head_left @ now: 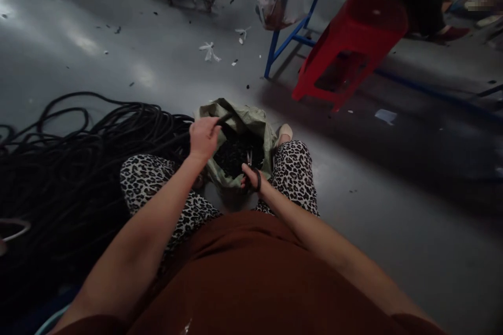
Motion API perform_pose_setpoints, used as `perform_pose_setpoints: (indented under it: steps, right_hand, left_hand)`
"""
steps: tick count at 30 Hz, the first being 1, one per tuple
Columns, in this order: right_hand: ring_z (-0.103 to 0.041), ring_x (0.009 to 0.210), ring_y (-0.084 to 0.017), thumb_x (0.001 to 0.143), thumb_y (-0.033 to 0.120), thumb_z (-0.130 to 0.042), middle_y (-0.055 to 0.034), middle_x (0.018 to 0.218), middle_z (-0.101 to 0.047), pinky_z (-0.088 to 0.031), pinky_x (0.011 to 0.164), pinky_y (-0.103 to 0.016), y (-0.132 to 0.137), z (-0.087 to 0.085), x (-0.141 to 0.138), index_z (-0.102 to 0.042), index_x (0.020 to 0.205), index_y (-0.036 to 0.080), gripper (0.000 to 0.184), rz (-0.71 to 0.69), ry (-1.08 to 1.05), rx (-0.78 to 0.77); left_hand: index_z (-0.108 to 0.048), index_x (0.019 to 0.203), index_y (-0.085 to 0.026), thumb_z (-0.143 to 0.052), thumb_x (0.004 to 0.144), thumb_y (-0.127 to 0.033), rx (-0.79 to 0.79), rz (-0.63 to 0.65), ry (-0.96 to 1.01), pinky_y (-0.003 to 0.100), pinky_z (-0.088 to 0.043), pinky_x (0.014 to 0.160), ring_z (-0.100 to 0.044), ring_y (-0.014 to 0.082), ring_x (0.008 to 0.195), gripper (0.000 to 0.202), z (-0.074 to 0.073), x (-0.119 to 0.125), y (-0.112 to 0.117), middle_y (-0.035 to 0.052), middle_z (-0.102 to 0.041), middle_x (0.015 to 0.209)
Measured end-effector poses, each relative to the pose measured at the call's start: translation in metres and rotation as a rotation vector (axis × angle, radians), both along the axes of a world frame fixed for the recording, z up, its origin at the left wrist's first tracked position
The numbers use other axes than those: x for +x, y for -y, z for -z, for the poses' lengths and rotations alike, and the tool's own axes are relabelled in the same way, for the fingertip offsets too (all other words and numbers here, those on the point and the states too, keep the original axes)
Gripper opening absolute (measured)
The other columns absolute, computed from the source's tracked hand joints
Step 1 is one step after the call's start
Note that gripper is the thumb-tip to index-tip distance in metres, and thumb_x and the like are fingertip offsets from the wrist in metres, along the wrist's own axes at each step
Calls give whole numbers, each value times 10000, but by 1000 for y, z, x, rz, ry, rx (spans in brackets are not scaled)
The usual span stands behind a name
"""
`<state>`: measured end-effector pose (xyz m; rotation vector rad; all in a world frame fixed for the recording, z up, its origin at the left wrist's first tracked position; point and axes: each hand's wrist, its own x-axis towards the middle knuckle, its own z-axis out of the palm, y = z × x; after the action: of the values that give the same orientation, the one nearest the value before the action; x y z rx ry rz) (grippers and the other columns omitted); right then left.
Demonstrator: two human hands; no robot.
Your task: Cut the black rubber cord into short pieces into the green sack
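Observation:
My left hand [203, 137] is closed around a black rubber cord [225, 118], holding its end over a green sack [251, 118] between my knees. Small black cut pieces [236, 154] fill the sack. My right hand [251, 178] grips a pair of scissors [250, 163] by its dark handles, blades pointing up over the sack's near rim. The cord runs back to a big tangle of black cord [78, 162] on the floor at my left.
A red plastic stool [351, 44] lies tipped at the upper right, beside a blue metal frame [291, 36] with a clear bag hanging on it. White scraps litter the grey floor. Another person's legs show at the top right.

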<state>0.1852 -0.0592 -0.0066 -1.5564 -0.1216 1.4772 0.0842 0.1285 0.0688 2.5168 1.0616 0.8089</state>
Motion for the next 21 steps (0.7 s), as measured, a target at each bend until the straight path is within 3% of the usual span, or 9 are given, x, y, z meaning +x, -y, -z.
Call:
perform_pose_setpoints:
  steps: [5,9,17,21]
  right_hand:
    - [-566,423,-103,858,584,-540,-4,618,-626,-398,369,-168,-6,-11,13,-533,995,175,431,151,-185,95]
    - [-556,422,-103,799,534,-634,0,621,-627,-443,399,-196,-14,-16,18,-551,934,171,396,173,-200,161]
    - [-536,440,-93,696,226,-708,26,554,-574,-425,376,-175,-41,-28,8,-589,803,142,181,158,-22,190]
    - [-497,400,-82,718,223,-677,43,523,-547,-403,361,-172,-53,-42,9,-561,818,162,166,148,-66,181]
  left_hand:
    - [-642,1095,-224,-477,896,-267,-15,154,-227,452,-284,1040,-550,232,1058,262,24,3,57,69,-684,1047]
    - [-648,1085,-241,-488,883,-224,-13,263,-318,457,-260,1058,-542,225,1059,258,42,-11,82,60,-686,1031]
    - [-652,1090,-252,-491,881,-216,-51,217,-288,468,-255,1077,-534,215,1077,267,43,-21,87,55,-674,1043]
    - [-586,1191,-231,-558,852,-271,-101,85,-118,449,-328,1049,-502,231,1161,343,29,-34,71,86,-606,1203]
